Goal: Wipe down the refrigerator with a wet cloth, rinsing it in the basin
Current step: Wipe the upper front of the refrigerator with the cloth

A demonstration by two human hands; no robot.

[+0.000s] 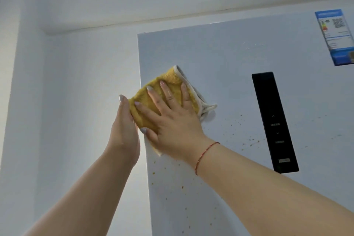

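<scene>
A yellow cloth (170,79) with a white border lies flat against the upper left part of the pale grey refrigerator door (226,67). My right hand (172,119) presses on it with straight, spread fingers. My left hand (124,126) rests against the door's left edge, its straight fingers touching the cloth's left side. Small orange-brown specks dot the door below and to the right of the cloth. No basin is in view.
A black control panel (274,120) runs down the door to the right of the cloth. A blue and white energy label (336,36) sticks at the door's top right. White wall (76,82) lies to the left, the ceiling above.
</scene>
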